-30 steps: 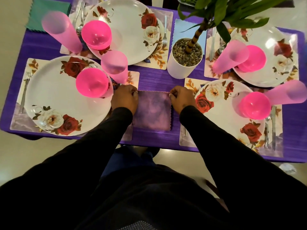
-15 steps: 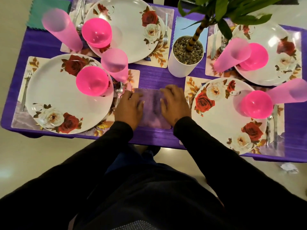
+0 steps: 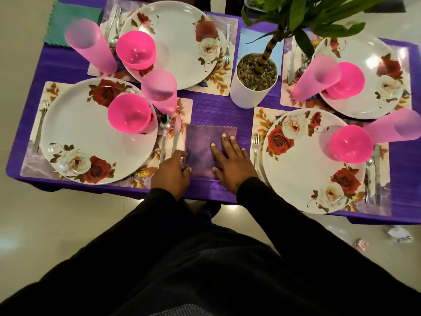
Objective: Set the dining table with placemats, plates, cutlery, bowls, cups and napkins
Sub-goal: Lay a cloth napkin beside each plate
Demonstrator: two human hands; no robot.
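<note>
The right hand (image 3: 232,165) lies flat with fingers straight and spread; the left hand (image 3: 172,173) is loosely curled beside it.
</note>
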